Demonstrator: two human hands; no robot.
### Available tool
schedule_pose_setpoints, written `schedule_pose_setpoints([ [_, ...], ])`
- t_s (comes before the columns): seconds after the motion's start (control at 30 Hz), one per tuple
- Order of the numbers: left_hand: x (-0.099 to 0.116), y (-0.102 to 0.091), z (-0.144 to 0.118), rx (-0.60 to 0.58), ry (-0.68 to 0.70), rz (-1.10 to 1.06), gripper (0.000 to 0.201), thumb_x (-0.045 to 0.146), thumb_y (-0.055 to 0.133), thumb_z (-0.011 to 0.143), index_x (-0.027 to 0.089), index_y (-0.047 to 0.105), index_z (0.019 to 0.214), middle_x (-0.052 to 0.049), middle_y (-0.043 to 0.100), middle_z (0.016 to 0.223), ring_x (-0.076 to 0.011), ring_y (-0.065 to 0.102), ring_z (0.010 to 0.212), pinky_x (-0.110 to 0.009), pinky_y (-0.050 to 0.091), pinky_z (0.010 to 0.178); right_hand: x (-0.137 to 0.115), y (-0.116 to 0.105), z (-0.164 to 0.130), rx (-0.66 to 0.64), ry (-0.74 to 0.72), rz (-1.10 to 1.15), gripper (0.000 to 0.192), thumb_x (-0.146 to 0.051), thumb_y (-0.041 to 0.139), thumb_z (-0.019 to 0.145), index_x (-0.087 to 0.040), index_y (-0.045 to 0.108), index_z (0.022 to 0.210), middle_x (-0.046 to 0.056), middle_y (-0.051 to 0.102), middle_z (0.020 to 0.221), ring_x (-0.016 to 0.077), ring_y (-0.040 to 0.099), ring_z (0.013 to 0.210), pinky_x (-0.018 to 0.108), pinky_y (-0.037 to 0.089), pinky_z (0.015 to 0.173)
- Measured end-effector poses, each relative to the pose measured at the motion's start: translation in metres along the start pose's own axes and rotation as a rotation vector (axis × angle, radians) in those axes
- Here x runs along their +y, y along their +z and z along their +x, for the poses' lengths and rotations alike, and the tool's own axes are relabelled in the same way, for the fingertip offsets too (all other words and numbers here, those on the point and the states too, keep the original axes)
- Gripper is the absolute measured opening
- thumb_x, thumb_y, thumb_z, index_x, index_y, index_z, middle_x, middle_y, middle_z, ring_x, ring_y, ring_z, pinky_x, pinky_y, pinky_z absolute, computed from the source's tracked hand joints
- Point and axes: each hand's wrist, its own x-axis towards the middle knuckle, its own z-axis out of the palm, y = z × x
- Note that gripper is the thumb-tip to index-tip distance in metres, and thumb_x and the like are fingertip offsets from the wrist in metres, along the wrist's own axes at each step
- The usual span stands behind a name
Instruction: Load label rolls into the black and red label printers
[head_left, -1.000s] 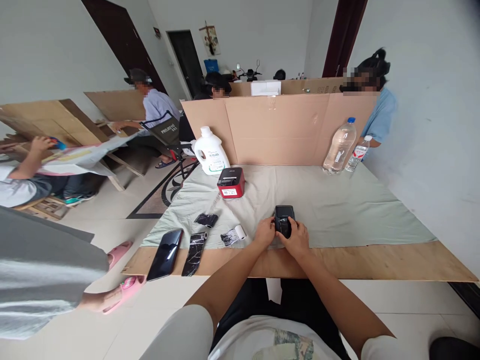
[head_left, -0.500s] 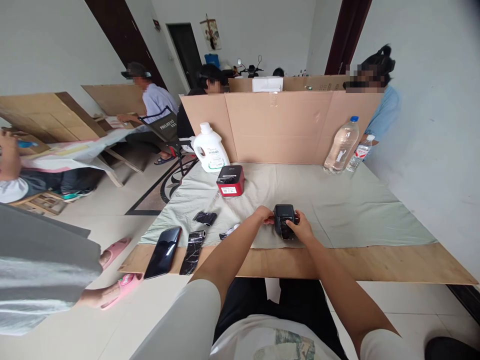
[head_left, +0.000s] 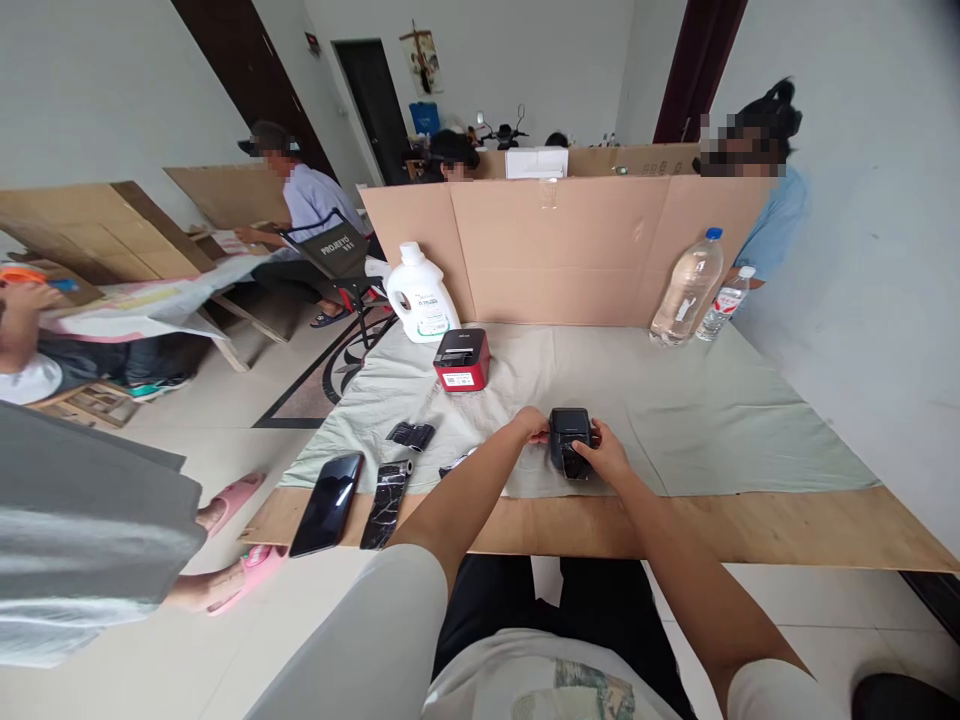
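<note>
A small black printer (head_left: 568, 424) with a glossy marbled strip on its front stands on the cloth before me. My left hand (head_left: 534, 424) is at its left side, closed, with fingertips against the casing. On the opposite side my right hand (head_left: 602, 452) grips it, the thumb lying across the front. Left of my arms are a partly unrolled roll of black marbled sticker paper (head_left: 387, 503) and a similar short piece (head_left: 412, 435). Another marbled piece (head_left: 453, 465) is partly hidden behind my left forearm.
A phone (head_left: 328, 503) lies near the front left edge. Behind are a red-and-black printer (head_left: 461, 372), a white jug (head_left: 421, 296), a large clear bottle (head_left: 685, 290), a smaller bottle (head_left: 724, 304) and a cardboard screen (head_left: 555, 260). A person in pink slippers (head_left: 251, 570) stands close on the left.
My hands keep almost the same hold on the black printer. The view shifts slightly. At far left, a person's hand now shows with an orange object.
</note>
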Motion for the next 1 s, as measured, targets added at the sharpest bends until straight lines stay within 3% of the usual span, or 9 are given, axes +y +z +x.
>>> schedule_pose_setpoints([
  [0.2,0.001,-0.001,-0.006,0.065,-0.010,-0.101,0.037,0.014,0.065,0.074,0.017,0.056,0.109,0.002,0.061,0.067,-0.0079,0.052,0.046,-0.018,0.037,0.045,0.003,0.003,0.001,-0.013,-0.063,0.014,0.063,-0.033,0.067,0.070,-0.019,0.047,0.128,0.011,0.060,0.121,0.0211,0.062,0.102,0.035,0.051,0.086],
  [0.4,0.004,-0.001,-0.017,0.096,0.016,-0.109,0.041,0.008,0.062,0.072,0.015,0.057,0.112,-0.001,0.064,0.072,-0.0089,0.053,0.047,-0.019,0.036,0.044,0.000,-0.003,0.004,-0.032,-0.079,-0.089,0.068,-0.035,0.068,0.068,-0.019,0.046,0.131,0.013,0.056,0.123,0.0229,0.062,0.102,0.037,0.050,0.087],
  [0.57,0.006,-0.001,-0.028,0.116,0.116,-0.064,0.041,0.003,0.056,0.073,0.010,0.058,0.114,-0.008,0.069,0.091,-0.0149,0.064,0.071,-0.023,0.049,0.060,0.006,-0.006,0.007,-0.116,-0.096,0.022,0.067,-0.034,0.067,0.071,-0.020,0.043,0.132,0.011,0.060,0.119,0.0199,0.065,0.093,0.035,0.052,0.082],
  [0.67,0.006,-0.001,-0.035,0.175,0.226,-0.025,0.048,0.004,0.053,0.077,0.014,0.053,0.124,-0.010,0.062,0.120,-0.0173,0.063,0.099,-0.026,0.050,0.083,0.009,-0.007,0.008,-0.121,-0.097,0.038,0.067,-0.034,0.067,0.071,-0.018,0.044,0.132,0.012,0.060,0.119,0.0205,0.064,0.095,0.035,0.052,0.082],
  [0.77,0.007,-0.004,-0.043,0.191,0.518,0.229,0.054,0.007,0.053,0.077,0.020,0.051,0.129,-0.005,0.051,0.137,-0.0179,0.050,0.121,-0.026,0.038,0.103,0.010,-0.007,0.010,-0.135,-0.093,0.022,0.066,-0.035,0.068,0.071,-0.020,0.045,0.131,0.010,0.061,0.119,0.0202,0.065,0.093,0.035,0.052,0.081],
  [0.83,0.010,-0.007,-0.047,0.167,0.711,0.509,0.053,0.012,0.055,0.077,0.019,0.051,0.129,-0.007,0.052,0.135,-0.0207,0.049,0.123,-0.030,0.036,0.105,0.010,-0.007,0.010,-0.133,-0.091,0.010,0.066,-0.035,0.068,0.070,-0.021,0.045,0.130,0.009,0.061,0.119,0.0198,0.065,0.092,0.035,0.052,0.081],
  [1.0,0.026,-0.011,-0.051,0.134,0.817,0.926,0.050,0.017,0.055,0.076,0.016,0.051,0.125,-0.011,0.061,0.123,-0.0249,0.059,0.110,-0.033,0.046,0.092,0.010,-0.006,0.009,-0.133,-0.091,0.025,0.065,-0.034,0.068,0.071,-0.022,0.044,0.131,0.008,0.062,0.118,0.0187,0.066,0.090,0.034,0.053,0.080],
])
